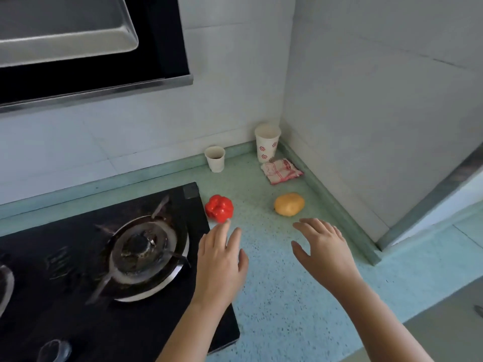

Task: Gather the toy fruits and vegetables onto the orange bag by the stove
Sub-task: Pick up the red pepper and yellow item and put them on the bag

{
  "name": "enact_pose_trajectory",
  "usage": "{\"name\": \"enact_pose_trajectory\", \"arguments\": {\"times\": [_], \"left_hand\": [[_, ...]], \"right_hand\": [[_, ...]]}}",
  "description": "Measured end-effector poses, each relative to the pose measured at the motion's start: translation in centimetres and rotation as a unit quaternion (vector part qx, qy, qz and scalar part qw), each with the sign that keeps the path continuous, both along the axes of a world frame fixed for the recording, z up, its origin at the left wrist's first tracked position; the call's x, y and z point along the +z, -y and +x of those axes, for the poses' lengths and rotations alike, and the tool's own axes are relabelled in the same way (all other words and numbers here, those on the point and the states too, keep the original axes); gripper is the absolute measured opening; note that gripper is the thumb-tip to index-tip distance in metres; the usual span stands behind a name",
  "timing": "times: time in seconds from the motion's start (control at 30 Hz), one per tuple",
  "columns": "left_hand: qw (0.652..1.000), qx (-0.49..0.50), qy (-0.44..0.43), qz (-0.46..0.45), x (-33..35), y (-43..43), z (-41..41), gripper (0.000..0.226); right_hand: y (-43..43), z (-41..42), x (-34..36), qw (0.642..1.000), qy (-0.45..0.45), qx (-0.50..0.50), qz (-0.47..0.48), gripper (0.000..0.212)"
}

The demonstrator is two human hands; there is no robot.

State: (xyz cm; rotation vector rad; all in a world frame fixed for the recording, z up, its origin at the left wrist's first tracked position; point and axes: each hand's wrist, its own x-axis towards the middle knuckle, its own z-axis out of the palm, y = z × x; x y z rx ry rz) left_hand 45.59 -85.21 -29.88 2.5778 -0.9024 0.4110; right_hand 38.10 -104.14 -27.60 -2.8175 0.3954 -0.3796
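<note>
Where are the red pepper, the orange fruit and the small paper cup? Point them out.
red pepper [219, 208], head view, middle of its glossy top.
orange fruit [289, 204], head view, centre of its rounded body.
small paper cup [215, 161], head view, front of its wall.

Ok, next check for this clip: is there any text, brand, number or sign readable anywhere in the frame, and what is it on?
No readable text anywhere.
Tall paper cup: red round emblems, a pattern only, no letters legible.
Small paper cup: plain.
Folded cloth: red stripes and marks, too blurred to read.
Stove: a small square mark at its back right corner and faint markings left of the burner, both too blurred to read.
</note>
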Motion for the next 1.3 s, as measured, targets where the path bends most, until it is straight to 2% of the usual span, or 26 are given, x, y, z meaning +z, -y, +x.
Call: {"name": "enact_pose_trajectory", "arguments": {"times": [0.27, 0.47, 0.77, 1.0, 1.3], "left_hand": [[0.994, 0.097, -0.022, 0.040, -3.1, 2.5, 5.5, 0.051], [0.993, 0.092, -0.048, 0.064, -4.9, 4.3, 10.2, 0.058], [0.986, 0.113, -0.089, 0.080, -7.7, 5.6, 14.5, 0.055], [0.983, 0.123, -0.121, 0.062, -8.2, 6.0, 15.5, 0.051], [0.986, 0.110, -0.129, -0.006, -7.7, 5.4, 14.7, 0.043]], "right_hand": [[4.6, 5.8, -3.1, 0.998, -0.052, 0.023, 0.036, 0.043], [7.2, 9.5, -5.5, 0.994, -0.078, 0.012, 0.071, 0.050], [10.0, 12.9, -9.2, 0.992, -0.076, 0.030, 0.091, 0.055], [9.8, 14.5, -10.5, 0.991, -0.070, 0.049, 0.108, 0.061], [8.9, 14.0, -10.9, 0.983, -0.069, -0.011, 0.170, 0.059]]}}
